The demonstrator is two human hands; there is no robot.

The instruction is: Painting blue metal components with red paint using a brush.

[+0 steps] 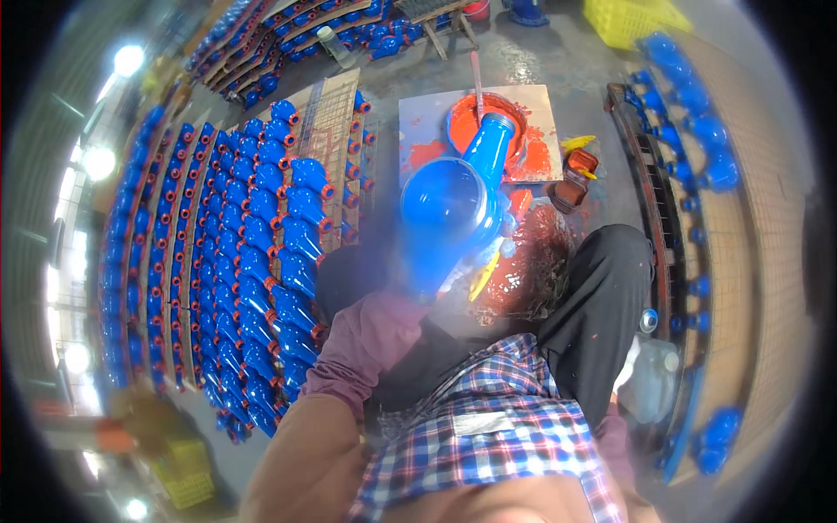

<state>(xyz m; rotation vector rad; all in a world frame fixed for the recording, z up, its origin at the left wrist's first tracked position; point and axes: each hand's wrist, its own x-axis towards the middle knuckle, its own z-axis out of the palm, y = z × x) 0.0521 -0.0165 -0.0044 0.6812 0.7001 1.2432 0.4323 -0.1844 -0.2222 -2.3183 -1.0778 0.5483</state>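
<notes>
I am seeing one blue part (440,205), blurred, hanging above the lap; its neck is overlapping one red pan (519,118), partly hidden, on one board (418,122). The left hand (505,228) is mostly hiding behind the part, its grip pinching it. The right hand is not showing, only a purple sleeve (616,446); I cannot tell its grip. One stick (476,74) is standing in the pan. Two yellow crates (621,22) are showing, one being cut off. Racked parts (253,253) are overlapping beyond counting.

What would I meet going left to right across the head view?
Left-side rows of blue fittings, large blue fitting, small red-stained container, clear plastic jug, tan board.
</notes>
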